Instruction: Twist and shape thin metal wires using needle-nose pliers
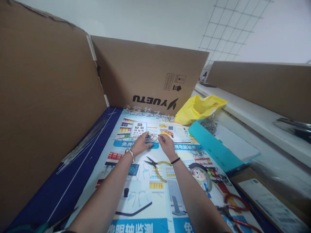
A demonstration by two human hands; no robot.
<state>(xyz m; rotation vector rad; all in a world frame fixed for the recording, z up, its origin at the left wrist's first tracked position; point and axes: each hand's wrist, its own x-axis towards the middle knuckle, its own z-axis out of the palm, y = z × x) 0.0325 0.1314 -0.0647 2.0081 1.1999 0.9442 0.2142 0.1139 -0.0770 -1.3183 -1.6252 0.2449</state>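
Thin wires (pixel 153 138) lie in a small curved tangle on the printed poster, between my two hands. My left hand (pixel 141 144) rests at their left side, thumb and fingers apart around the near end of the tangle. My right hand (pixel 167 145) pinches a thin wire end at the right side with thumb and forefinger. Yellow-handled pliers (pixel 159 166) lie with jaws spread just below my hands, touched by neither. Fine detail of the wires is too small to make out.
Cardboard walls (pixel 145 71) rise behind and at left. Straight wires (pixel 84 140) lie along the left. At right are a yellow bag (pixel 199 110), a turquoise folder (pixel 216 149), a wire heap (pixel 210 125) and red-handled cutters (pixel 236 207). Green-handled scissors (pixel 43 227) show at bottom left.
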